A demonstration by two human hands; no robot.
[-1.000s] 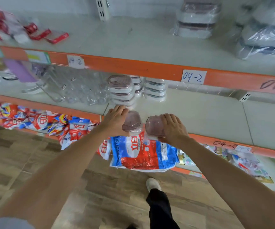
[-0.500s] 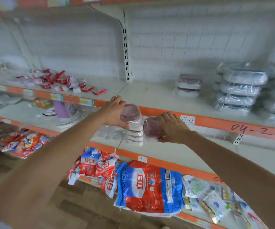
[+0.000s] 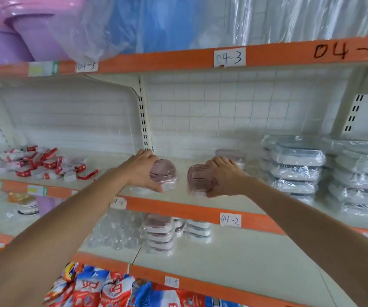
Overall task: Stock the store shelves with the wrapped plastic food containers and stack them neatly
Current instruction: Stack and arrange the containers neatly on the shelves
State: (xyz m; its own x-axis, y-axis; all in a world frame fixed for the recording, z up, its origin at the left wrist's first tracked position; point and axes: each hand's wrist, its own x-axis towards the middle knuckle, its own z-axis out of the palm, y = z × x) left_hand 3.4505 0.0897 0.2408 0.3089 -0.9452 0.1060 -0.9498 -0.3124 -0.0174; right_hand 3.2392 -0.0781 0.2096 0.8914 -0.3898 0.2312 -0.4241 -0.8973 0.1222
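My left hand [image 3: 142,170] grips a wrapped plastic container with a pink lid [image 3: 166,171], held over the front of the middle shelf [image 3: 178,197]. My right hand [image 3: 224,176] grips a second pink-lidded wrapped container [image 3: 197,177] just to its right, about a hand's width away. Whether either container touches the shelf board I cannot tell. A small stack of the same pink-lidded containers [image 3: 231,155] stands farther back on this shelf, partly hidden behind my right hand.
Tall stacks of larger wrapped grey-lidded containers [image 3: 298,167] fill the shelf's right side. Red and white small packets [image 3: 41,163] lie at its left. The shelf below holds more container stacks [image 3: 159,233] and clear glasses [image 3: 116,231]. Detergent bags [image 3: 103,289] sit lowest.
Both hands have lifted their containers from the level of the lower shelf up and forward onto the middle shelf. The view has tilted upward with them.
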